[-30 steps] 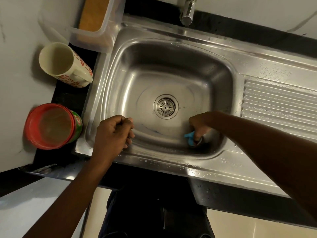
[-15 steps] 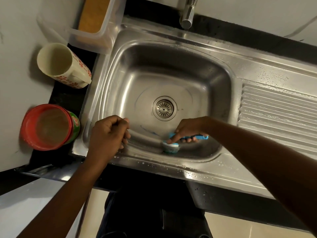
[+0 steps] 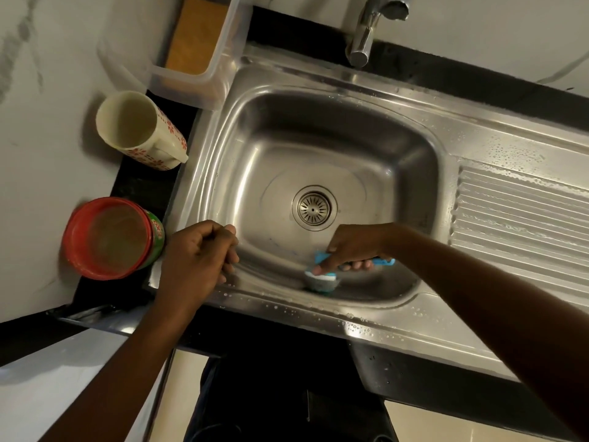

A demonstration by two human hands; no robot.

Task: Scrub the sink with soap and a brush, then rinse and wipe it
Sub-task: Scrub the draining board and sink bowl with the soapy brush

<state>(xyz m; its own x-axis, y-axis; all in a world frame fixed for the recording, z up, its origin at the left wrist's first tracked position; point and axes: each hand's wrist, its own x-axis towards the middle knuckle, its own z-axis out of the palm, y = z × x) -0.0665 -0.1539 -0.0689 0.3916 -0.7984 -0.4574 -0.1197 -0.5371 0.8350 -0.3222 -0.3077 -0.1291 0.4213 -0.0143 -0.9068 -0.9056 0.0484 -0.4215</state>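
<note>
The brush (image 3: 322,277) is pressed, bristles down, against the near wall of the sink (image 3: 376,103), at about 6 o'clock from the drain (image 3: 314,208). Its blue handle is gripped by the right hand (image 3: 352,247), fingers curled round it and the forefinger laid along the back of the head. The left hand (image 3: 199,255) is curled into a loose fist at 8 o'clock of the basin, at the near left rim; nothing is seen held in it.

The scrubbing step is judged to be in hand. It is done well if the head is kept flat to the curved wall, so that the bristles meet the steel evenly, and if short overlapping strokes are carried round the corners and then down to the drain. Little lather is visible, so more soap may be needed.

Droplets are seen on the rim and on the ribbed drainboard (image 3: 522,218) at 3 o'clock. A tap (image 3: 361,46) stands at 12 o'clock. On the dark surface (image 3: 140,186) at 9 o'clock a red tub (image 3: 110,237) and a flowered jug (image 3: 137,129) are set, with a clear box (image 3: 197,52) at 11 o'clock.
</note>
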